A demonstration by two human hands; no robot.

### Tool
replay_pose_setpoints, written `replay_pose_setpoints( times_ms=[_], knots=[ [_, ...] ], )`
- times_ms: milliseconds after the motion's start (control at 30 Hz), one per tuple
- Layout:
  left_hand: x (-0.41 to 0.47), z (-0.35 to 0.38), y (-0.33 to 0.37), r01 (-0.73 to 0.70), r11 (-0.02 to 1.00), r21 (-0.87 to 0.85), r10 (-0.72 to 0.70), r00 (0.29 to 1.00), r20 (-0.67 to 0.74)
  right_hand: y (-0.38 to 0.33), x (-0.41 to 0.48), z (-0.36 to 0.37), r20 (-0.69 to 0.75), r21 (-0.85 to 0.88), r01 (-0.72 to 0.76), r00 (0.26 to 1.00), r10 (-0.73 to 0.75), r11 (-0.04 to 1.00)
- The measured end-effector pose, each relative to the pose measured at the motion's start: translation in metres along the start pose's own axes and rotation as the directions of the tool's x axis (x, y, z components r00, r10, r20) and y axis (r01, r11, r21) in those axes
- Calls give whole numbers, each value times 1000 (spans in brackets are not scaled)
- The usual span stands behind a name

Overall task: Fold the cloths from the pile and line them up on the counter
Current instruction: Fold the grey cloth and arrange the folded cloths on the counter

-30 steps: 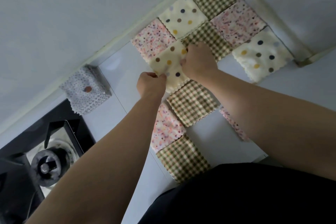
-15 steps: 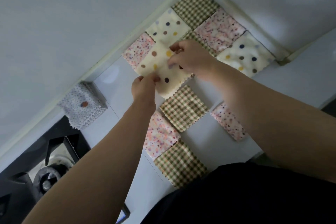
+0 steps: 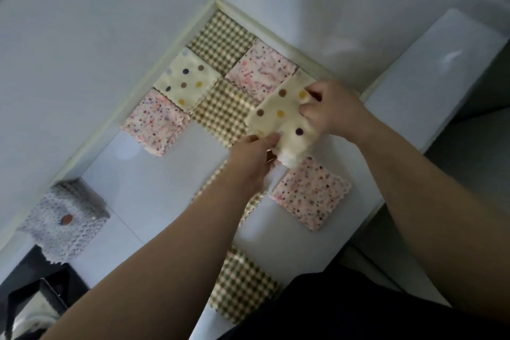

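left hand [image 3: 248, 160] & right hand [image 3: 334, 110], fingers curled, pinch opposite edges of the polka-dot cloth [image 3: 281, 119] above the bench [image 3: 165, 174], prob. keeping its fold flat for lining up by the gingham cloth [image 3: 220, 107].

White counter [image 3: 154, 196] w/ folded cloths [image 3: 220, 38] (checked, dotted, speckled); grey cloth [image 3: 63, 226] apart.

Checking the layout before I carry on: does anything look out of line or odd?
Yes. One pink speckled cloth lies alone, apart from the rows. The dotted cream cloth, gripped by the left hand and right hand, sags crumpled above them.
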State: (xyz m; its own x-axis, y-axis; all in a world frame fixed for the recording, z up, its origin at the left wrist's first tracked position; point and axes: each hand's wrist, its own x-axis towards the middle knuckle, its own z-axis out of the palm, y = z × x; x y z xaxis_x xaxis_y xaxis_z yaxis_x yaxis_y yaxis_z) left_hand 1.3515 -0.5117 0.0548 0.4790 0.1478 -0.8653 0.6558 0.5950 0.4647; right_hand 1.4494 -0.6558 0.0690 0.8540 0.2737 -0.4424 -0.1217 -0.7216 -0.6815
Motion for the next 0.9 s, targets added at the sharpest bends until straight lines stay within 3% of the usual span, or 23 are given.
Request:
replay_pose_setpoints(
  times_ms=[267, 433, 667, 800, 900],
  knots=[
    [38, 39, 3, -26, 991, 134, 24, 1000, 16, 21, 18, -1, -186, -138, 22, 981, -47, 990],
    [47, 42, 3, -40, 985, 167, 43, 999, -18, 19, 20, 11, -153, -340, 23, 985, -79, 940],
    [48, 40, 4, -61, 911, 408, 118, 986, -117, 9, 14, 28, -165, -514, -101, 986, 18, 852],
    [46, 39, 4, -48, 874, 484, 131, 982, -139, 3, 13, 23, -114, -453, -97, 992, 50, 886],
    [42, 37, 4, -49, 882, 468, 114, 987, -112, -4, 10, 13, -95, -311, -108, 992, 82, 944]
  ],
)
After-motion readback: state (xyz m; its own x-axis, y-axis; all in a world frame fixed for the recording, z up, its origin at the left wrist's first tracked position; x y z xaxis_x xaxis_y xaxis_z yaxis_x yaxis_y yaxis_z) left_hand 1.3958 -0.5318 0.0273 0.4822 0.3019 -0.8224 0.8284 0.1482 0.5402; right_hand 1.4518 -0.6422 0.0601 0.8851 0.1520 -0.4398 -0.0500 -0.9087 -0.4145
